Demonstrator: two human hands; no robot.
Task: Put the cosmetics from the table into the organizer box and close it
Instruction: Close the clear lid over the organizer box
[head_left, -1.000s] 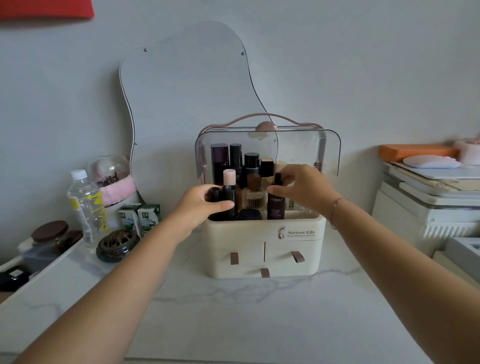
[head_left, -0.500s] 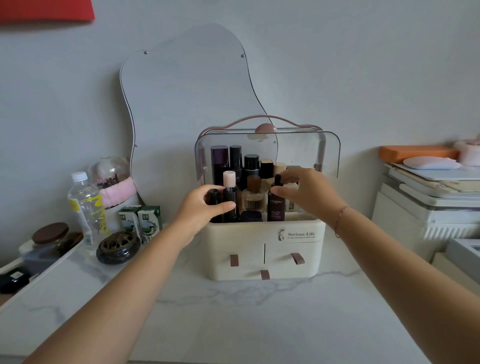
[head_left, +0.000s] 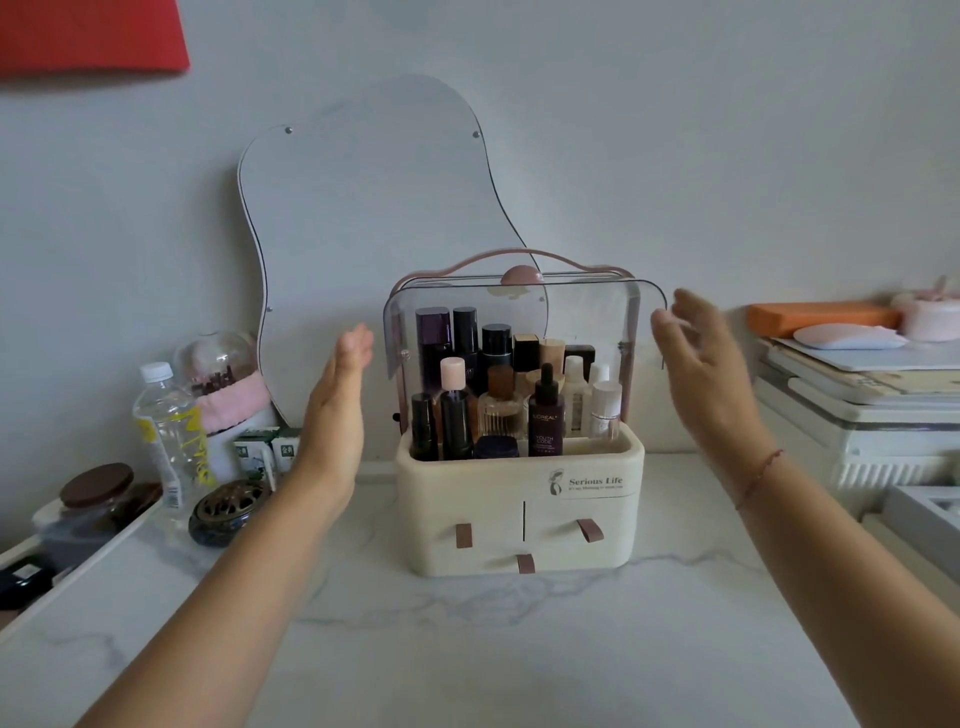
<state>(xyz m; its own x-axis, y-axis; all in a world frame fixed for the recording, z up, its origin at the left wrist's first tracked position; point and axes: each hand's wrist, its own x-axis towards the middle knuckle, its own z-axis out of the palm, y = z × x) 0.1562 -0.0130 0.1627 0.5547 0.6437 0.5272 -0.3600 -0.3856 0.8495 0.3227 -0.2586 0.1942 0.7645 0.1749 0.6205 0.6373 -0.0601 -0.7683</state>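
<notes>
Both bare forearms extend forward, raised. Left hand (head_left: 337, 410): flat, fingers together, palm facing inward, empty. Right hand (head_left: 706, 374): fingers spread and slightly curled, empty, thin red cord bracelet (head_left: 759, 473) at wrist.

Organizer box (head_left: 519, 499) mid tabletop (head_left: 467, 649), bottles (head_left: 519, 395) inside, lid (head_left: 524, 312) raised.
Mirror (head_left: 374, 234) behind box; water bottle (head_left: 169, 431) and jar (head_left: 96, 493) to its left, stacked books (head_left: 857, 384) right; left hand (head_left: 335, 410) and right hand (head_left: 711, 374) flank it.
</notes>
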